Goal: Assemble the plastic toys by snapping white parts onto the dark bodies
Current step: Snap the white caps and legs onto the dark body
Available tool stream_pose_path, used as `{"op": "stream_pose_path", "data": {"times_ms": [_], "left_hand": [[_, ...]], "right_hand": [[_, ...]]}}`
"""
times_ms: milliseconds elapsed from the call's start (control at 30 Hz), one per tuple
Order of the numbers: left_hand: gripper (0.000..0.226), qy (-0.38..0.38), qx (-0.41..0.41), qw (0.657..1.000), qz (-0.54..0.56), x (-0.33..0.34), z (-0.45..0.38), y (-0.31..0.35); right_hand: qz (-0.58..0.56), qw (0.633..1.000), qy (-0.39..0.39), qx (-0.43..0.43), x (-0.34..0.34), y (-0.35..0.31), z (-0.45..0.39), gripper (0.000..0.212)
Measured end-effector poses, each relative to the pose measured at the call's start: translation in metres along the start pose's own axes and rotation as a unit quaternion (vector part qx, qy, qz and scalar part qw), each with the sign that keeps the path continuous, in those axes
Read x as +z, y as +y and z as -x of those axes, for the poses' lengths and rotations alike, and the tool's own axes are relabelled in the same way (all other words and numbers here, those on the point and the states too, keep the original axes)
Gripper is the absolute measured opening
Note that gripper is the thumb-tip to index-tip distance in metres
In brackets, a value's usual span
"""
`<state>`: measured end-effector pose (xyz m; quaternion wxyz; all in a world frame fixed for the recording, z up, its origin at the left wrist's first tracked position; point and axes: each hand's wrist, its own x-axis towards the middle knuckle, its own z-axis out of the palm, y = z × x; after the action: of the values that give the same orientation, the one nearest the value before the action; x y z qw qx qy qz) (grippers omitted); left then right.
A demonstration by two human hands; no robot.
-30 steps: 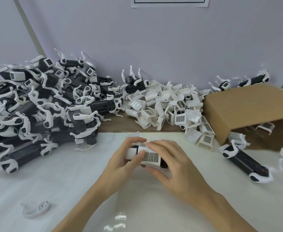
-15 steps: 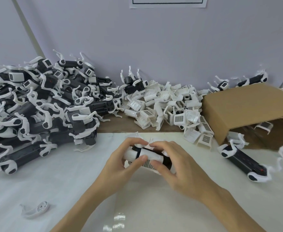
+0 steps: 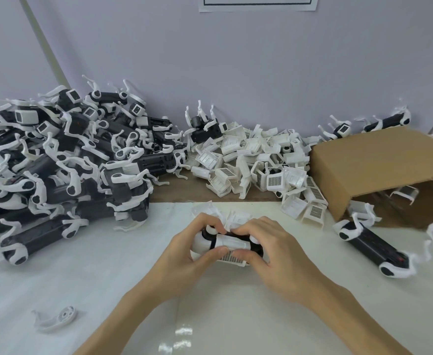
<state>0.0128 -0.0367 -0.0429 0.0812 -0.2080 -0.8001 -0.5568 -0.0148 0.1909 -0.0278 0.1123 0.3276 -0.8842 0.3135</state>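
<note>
Head view
Toy in hand: a dark body [image 3: 232, 237] with a white part [image 3: 232, 245] laid over it is held just above the white table [image 3: 87, 275], centre front, between both hands.
Left grip: the left hand [image 3: 182, 254] is curled round the toy's rounded white end, thumb pressed on the grille edge.
Right grip: the right hand [image 3: 269, 249] is clenched on the other end, fingertips pressed on top of the white part.
Handling: the toy is judged light, stiff and smooth, so some slipping is to be expected; the thin white legs seen on finished toys are judged breakable.
Where to hold: the solid dark trunk and rounded ends are best taken, and pressure is best put on the flat shell, not on the thin edges.
Supply: loose white parts [image 3: 256, 165] are heaped at the wall; a pile of finished toys [image 3: 56, 160] lies on the left.
Other: a cardboard box [image 3: 379, 165] lies on the right, with another toy [image 3: 374, 248] beside it.
</note>
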Motion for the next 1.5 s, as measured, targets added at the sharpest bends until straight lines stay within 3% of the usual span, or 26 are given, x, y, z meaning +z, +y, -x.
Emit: {"op": "stream_pose_path", "data": {"times_ms": [233,400,467,600,800,900,1000,1067,1167,1300,1400,1500], "left_hand": [[0.021,-0.007,0.0,1.0,0.006,0.002,-0.001,0.0],[0.043,-0.019,-0.013,1.0,-0.01,-0.002,0.0,-0.002],[0.055,-0.03,-0.03,0.998,-0.049,-0.004,0.001,-0.002],[0.053,-0.025,-0.026,0.997,-0.072,-0.003,0.002,-0.003],[0.046,0.009,-0.022,0.999,-0.034,0.002,-0.001,0.002],[0.038,0.071,-0.065,0.994,0.046,0.001,-0.003,0.008],[0.033,0.091,-0.124,0.98,0.128,0.001,-0.005,0.014],[0.037,0.071,-0.107,0.991,0.047,-0.001,-0.004,0.014],[0.056,0.045,0.006,0.98,-0.196,-0.004,0.002,0.007],[0.04,0.057,0.04,0.982,-0.177,0.002,0.0,0.005],[0.039,0.071,0.055,0.975,-0.205,0.005,0.001,0.004],[0.035,0.081,0.081,0.967,-0.228,0.006,0.0,0.001]], "right_hand": [[-0.008,1.0,0.004,-0.008,-0.002,0.001,0.0,0.025],[0.051,0.997,-0.04,-0.044,0.001,-0.001,-0.001,0.049],[0.083,0.994,-0.046,-0.048,0.004,-0.002,-0.002,0.05],[0.073,0.996,-0.03,-0.039,0.006,-0.003,-0.001,0.046],[0.044,0.998,-0.011,-0.032,0.007,0.0,-0.001,0.051],[0.015,0.999,0.008,-0.042,0.005,0.001,0.0,0.071],[0.021,0.998,0.038,-0.055,0.007,0.003,0.0,0.064],[-0.018,0.997,0.062,-0.037,0.009,0.004,0.003,0.054],[-0.052,0.995,0.081,-0.009,0.008,0.005,0.005,0.037],[-0.061,0.995,0.078,-0.012,0.008,0.005,0.002,0.036],[-0.043,0.997,0.062,-0.018,0.011,0.003,0.001,0.046],[-0.037,0.996,0.081,-0.008,0.012,0.0,0.001,0.042]]}}
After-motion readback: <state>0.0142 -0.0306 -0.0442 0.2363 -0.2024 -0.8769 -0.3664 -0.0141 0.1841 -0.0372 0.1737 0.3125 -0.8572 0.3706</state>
